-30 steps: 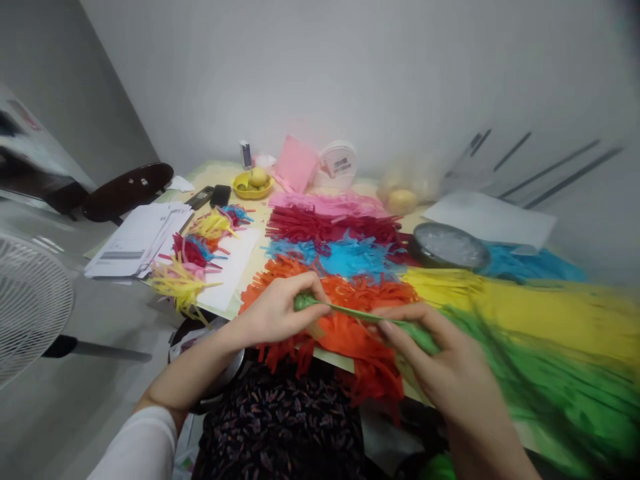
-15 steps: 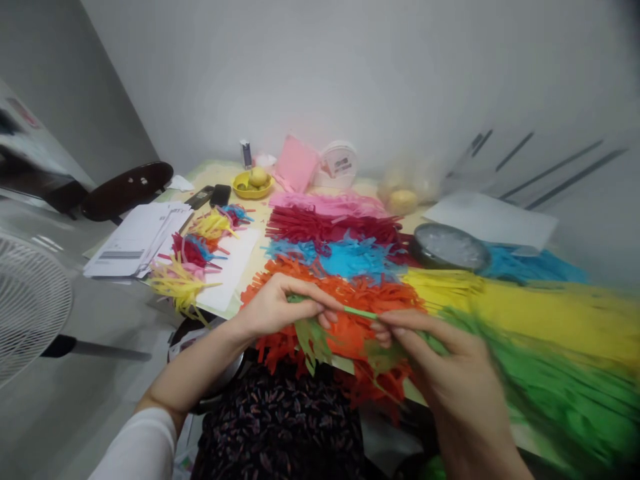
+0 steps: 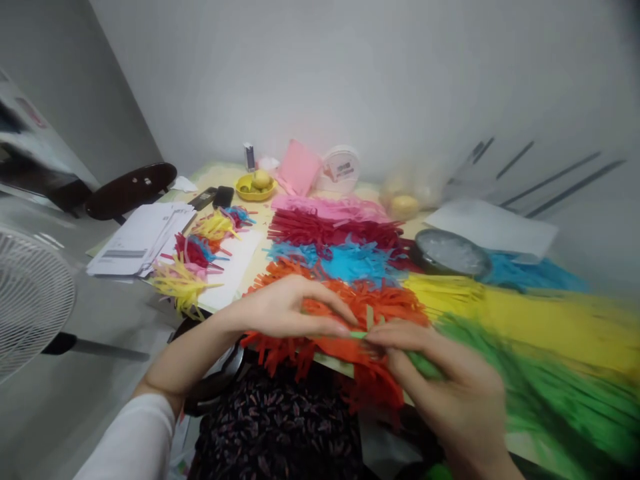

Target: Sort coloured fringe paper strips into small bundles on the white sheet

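Observation:
My left hand (image 3: 287, 308) reaches in over the orange fringed paper (image 3: 395, 300). Its thumb and index finger pinch one end of a short, twisted green paper strip (image 3: 358, 335). My right hand (image 3: 450, 370) closes around the rest of that green fringed paper, and part of it shows under the fingers. The fingertips of both hands nearly meet at the twist. Beyond them lie rows of fringed paper in blue (image 3: 355, 259), dark red (image 3: 325, 228) and pink (image 3: 340, 208). To the right spread yellow fringed paper (image 3: 545, 320) and green fringed paper (image 3: 570, 393), partly blurred.
Small multicoloured paper tassels (image 3: 187, 283) lie on white paper at the left, beside stacked printed sheets (image 3: 133, 240). Farther back are a phone (image 3: 223, 196), a yellow bowl (image 3: 255, 195) and a round lid (image 3: 341, 168). A grey bowl (image 3: 453, 253) rests at right. A fan (image 3: 35, 300) stands left.
My left hand has slid right, closer to my right hand, shortening the visible green twist. The green fringe that hung below my left hand no longer shows there. The view has shifted slightly.

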A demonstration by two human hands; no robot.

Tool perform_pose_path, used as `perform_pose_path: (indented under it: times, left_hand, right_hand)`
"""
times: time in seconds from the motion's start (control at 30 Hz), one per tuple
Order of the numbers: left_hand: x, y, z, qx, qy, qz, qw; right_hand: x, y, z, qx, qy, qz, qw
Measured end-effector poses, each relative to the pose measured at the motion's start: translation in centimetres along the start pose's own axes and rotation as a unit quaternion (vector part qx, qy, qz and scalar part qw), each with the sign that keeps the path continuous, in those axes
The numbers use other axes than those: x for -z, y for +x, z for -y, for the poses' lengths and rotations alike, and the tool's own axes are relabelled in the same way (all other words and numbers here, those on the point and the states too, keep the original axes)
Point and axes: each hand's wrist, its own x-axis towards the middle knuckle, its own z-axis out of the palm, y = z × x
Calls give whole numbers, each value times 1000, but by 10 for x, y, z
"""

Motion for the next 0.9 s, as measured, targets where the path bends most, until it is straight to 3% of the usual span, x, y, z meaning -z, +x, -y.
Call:
perform_pose_path:
  times: [0.1, 0.17, 0.27, 0.33, 0.5, 0.6, 0.77, 0.9]
  left_hand:
    - [-6, 6, 12, 70, -21, 73, 995]
    - [-8, 7, 22, 53, 42, 43, 997]
    - [-8, 5, 30, -52, 224, -47, 972]
    - [-8, 4, 29, -105, 291, -72, 948]
    - [-6, 2, 25, -141, 249, -35, 958]
    - [-3, 0, 37, -149, 235, -83, 957]
    - [-12, 7, 55, -198, 269, -242, 911]
    - [-25, 26, 47, -160, 132, -339, 918]
  right_hand:
    - [3, 1, 1, 56, -15, 35, 998]
    - [10, 3, -5, 59, -32, 74, 995]
    - [22, 10, -19, -16, -53, 102, 993]
    - [24, 19, -25, -91, -33, 125, 987]
    - [-2, 33, -24, -209, 175, 271, 923]
    - [-17, 29, -20, -240, 222, 222, 919]
    - [-27, 25, -12, -216, 214, 77, 950]
    - [-28, 41, -9, -164, 206, -12, 965]
